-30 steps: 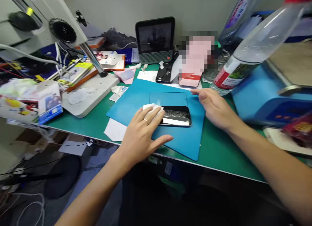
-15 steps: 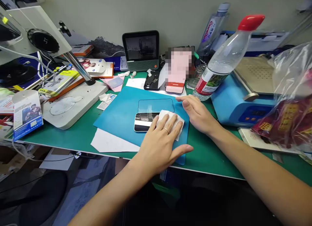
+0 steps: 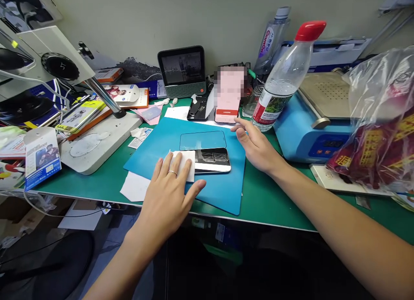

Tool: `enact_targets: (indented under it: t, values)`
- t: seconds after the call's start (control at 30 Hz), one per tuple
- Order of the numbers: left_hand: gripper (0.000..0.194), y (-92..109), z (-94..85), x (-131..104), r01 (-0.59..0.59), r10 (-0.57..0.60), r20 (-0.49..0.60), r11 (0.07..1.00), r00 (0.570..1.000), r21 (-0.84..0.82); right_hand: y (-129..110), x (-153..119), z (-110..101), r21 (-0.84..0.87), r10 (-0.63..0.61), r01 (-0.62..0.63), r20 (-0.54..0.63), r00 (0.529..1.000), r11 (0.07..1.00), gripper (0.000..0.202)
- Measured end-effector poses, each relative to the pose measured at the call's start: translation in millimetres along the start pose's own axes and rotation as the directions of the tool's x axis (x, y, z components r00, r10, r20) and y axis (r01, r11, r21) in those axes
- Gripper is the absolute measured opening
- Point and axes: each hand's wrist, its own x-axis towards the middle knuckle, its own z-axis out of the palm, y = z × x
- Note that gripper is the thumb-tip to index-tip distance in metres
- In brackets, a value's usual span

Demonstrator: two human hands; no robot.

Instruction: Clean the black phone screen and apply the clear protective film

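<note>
Head view. A phone (image 3: 213, 160) lies flat, glossy face up, on a blue mat (image 3: 220, 192) that covers part of the green bench (image 3: 261, 200). Its long axis runs left to right, roughly along the bench's front edge, and so crosses the line of the left forearm. The left hand (image 3: 166, 194) is the nearer of the two: its fingertips press a white wipe (image 3: 192, 173) over the phone's left end, which is thereby hidden, while the uncovered length extends rightward from the fingers. The grip of this hand is spread flat, thumb well out to the side, bearing down on the wipe without pinching it. The right hand (image 3: 257, 146) is beyond the phone's right end and apart from it, at the right margin of the mat; its grip is loose and empty, fingers pointing left, thumb beside the forefinger. A clear dark-edged sheet (image 3: 203, 140) lies along the phone's far long side, its long axis parallel; whether the two edges touch cannot be told. Behind the right hand stands a red-capped bottle (image 3: 274, 103), and near its fingertips rests a second phone (image 3: 226, 113) with a lit pink screen.
</note>
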Motion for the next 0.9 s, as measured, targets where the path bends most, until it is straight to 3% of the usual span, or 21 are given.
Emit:
enact_targets:
  t: [0.2,0.47,0.6,0.73,0.9]
  values:
    - [0.064,10,8.1,11,-0.005,0.009,0.035,0.994,0.999,-0.113,-1,0,-1,0.001,-0.033,0.033,-0.023,0.999,0.999,0.085]
    - [0.066,-18,8.0,-14,0.007,0.009,0.137,0.993,0.991,-0.119,0,0,-3,-0.028,-0.024,0.024,0.011,1.0,0.999,0.09]
    - [0.073,-19,5.6,-19,0.047,-0.039,0.12,0.997,0.992,-0.06,3,1,0,-0.058,-0.024,0.027,0.058,0.998,0.998,0.087]
    - [0.073,-1,6.0,2,-0.025,0.031,0.114,0.998,0.993,-0.051,4,2,2,-0.052,-0.011,0.013,0.043,0.999,0.999,0.087]
    - [0.076,48,3.9,34,-0.142,0.168,0.123,0.97,0.978,-0.196,4,2,4,-0.053,-0.061,0.062,0.023,0.998,0.997,0.086]
